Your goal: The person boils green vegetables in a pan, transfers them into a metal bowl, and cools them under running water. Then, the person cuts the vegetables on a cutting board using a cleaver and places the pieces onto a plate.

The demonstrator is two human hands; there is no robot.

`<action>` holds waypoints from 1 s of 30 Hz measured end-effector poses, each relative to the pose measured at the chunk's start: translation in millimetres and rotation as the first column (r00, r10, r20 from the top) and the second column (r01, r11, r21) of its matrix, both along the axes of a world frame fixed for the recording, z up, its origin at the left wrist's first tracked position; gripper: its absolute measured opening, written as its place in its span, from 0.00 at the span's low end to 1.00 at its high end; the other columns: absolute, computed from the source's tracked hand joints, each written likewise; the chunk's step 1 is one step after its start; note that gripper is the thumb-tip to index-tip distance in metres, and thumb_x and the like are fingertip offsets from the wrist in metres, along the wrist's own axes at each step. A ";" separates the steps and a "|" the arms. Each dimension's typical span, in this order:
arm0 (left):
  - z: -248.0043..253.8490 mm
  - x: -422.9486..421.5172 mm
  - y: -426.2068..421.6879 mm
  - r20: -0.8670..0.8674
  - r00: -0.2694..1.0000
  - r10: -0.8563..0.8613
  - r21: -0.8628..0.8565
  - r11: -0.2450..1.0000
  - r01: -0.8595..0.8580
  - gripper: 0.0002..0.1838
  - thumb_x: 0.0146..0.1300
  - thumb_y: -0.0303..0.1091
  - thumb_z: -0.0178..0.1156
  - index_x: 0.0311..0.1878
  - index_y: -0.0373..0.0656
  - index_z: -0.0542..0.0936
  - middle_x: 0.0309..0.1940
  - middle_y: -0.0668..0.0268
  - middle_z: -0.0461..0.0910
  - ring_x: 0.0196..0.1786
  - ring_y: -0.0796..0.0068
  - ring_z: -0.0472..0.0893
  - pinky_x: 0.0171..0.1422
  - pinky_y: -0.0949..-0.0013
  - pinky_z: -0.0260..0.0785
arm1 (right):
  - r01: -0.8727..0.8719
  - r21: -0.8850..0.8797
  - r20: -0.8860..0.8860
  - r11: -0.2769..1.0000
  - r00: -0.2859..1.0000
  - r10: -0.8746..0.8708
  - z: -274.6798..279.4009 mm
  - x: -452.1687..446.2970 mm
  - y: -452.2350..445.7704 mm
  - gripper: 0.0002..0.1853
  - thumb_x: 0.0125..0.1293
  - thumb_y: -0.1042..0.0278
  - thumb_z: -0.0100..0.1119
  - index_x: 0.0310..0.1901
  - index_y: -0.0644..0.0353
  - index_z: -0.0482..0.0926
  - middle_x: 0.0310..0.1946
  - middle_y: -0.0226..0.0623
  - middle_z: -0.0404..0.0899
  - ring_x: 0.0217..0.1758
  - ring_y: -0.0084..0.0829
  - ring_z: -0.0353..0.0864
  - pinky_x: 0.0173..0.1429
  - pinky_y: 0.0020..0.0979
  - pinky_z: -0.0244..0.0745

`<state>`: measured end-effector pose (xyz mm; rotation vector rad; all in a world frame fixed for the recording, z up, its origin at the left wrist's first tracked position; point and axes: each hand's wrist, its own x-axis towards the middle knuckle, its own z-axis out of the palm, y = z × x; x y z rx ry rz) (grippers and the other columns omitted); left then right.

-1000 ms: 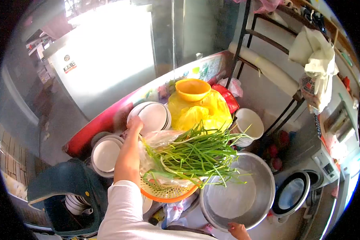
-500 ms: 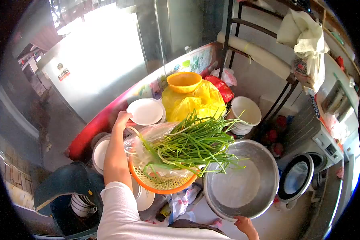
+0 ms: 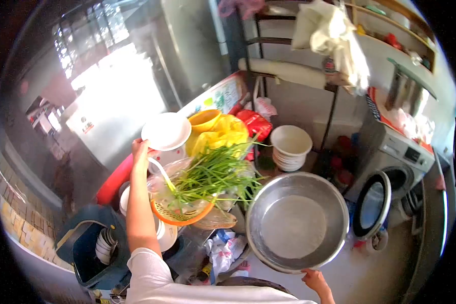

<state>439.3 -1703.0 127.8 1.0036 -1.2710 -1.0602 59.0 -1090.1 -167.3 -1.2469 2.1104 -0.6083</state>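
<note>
My left hand (image 3: 141, 148) is closed on the near-left rim of a white plate (image 3: 166, 131), my arm stretched past the colander. Below that plate is another white piece with red dots (image 3: 171, 156), partly hidden. An orange-rimmed colander (image 3: 180, 217) bears long green stalks (image 3: 215, 175) that look like chives or scallions, lying on clear plastic. My right hand (image 3: 314, 279) grips the near rim of a wide metal basin (image 3: 296, 225). The basin's inside is bare apart from a pale sheen on its bottom.
A yellow basket (image 3: 204, 120) rests on a yellow bag (image 3: 225, 133), near a red bag (image 3: 255, 124). Stacked white tubs (image 3: 291, 142) stand behind the basin. A blue bin (image 3: 93, 243) with bowls is at lower left. The washing machine's door (image 3: 372, 205) hangs open at right.
My left hand has raised the white plate off the piece beneath it. The view has turned to the right. My right hand stays on the basin's rim.
</note>
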 end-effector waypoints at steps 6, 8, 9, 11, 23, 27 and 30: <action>24.6 -86.0 23.8 -0.029 0.999 -0.030 -0.155 0.988 0.025 0.22 0.56 0.29 0.51 0.54 0.29 0.69 0.45 0.48 0.78 0.42 0.50 0.83 0.40 0.50 0.81 | 0.241 0.067 0.056 0.968 0.968 -0.245 -6.9 -41.2 163.7 0.15 0.54 0.70 0.62 0.46 0.53 0.83 0.29 0.45 0.83 0.33 0.42 0.84 0.42 0.39 0.79; 5.4 -109.8 4.4 0.029 0.974 -0.224 -0.277 0.935 0.223 0.25 0.56 0.32 0.55 0.57 0.33 0.68 0.52 0.49 0.74 0.49 0.53 0.79 0.47 0.50 0.77 | 0.311 0.059 -0.020 0.949 0.951 -0.310 -14.3 -52.5 211.2 0.16 0.53 0.72 0.57 0.46 0.53 0.83 0.30 0.48 0.82 0.34 0.47 0.82 0.41 0.41 0.79; 18.8 -152.6 43.1 -0.106 0.954 -0.280 -0.146 0.954 0.264 0.25 0.56 0.33 0.56 0.57 0.34 0.69 0.53 0.51 0.75 0.49 0.56 0.79 0.50 0.53 0.76 | 0.352 0.024 -0.021 0.936 0.936 -0.352 -5.2 -61.2 232.6 0.17 0.52 0.73 0.55 0.46 0.54 0.83 0.30 0.49 0.82 0.34 0.49 0.82 0.40 0.42 0.79; -28.2 -194.3 18.2 -0.268 0.835 -0.481 -0.126 0.876 0.465 0.23 0.58 0.31 0.56 0.57 0.36 0.69 0.53 0.58 0.75 0.53 0.62 0.76 0.56 0.59 0.73 | 0.403 0.034 -0.007 0.915 0.915 -0.403 -6.5 -79.9 265.8 0.18 0.52 0.73 0.55 0.47 0.56 0.82 0.28 0.51 0.81 0.34 0.51 0.81 0.39 0.44 0.78; -177.7 -651.6 459.2 -0.433 0.348 -0.831 0.394 0.172 0.903 0.30 0.51 0.29 0.50 0.62 0.35 0.67 0.57 0.53 0.72 0.57 0.55 0.75 0.53 0.51 0.77 | 0.746 -0.173 -0.127 0.644 0.631 -0.765 61.0 -283.9 388.0 0.11 0.55 0.74 0.54 0.39 0.55 0.82 0.32 0.46 0.83 0.39 0.48 0.82 0.44 0.43 0.78; -196.9 -797.6 583.8 -0.458 0.194 -0.868 0.414 -0.015 0.910 0.35 0.45 0.23 0.48 0.63 0.34 0.64 0.55 0.51 0.72 0.55 0.53 0.77 0.51 0.51 0.79 | 0.883 -0.072 -0.155 0.465 0.450 -0.879 82.9 -359.1 455.5 0.08 0.57 0.69 0.55 0.37 0.53 0.82 0.34 0.40 0.83 0.40 0.44 0.83 0.43 0.41 0.78; -178.4 -890.3 685.7 -0.475 -0.024 -0.879 0.415 -0.249 0.875 0.37 0.44 0.21 0.46 0.65 0.36 0.62 0.57 0.50 0.71 0.58 0.51 0.76 0.52 0.49 0.79 | 0.917 -0.109 -0.214 0.384 0.356 -0.910 109.5 -396.6 499.5 0.07 0.58 0.66 0.57 0.37 0.53 0.81 0.34 0.39 0.84 0.39 0.44 0.83 0.43 0.41 0.78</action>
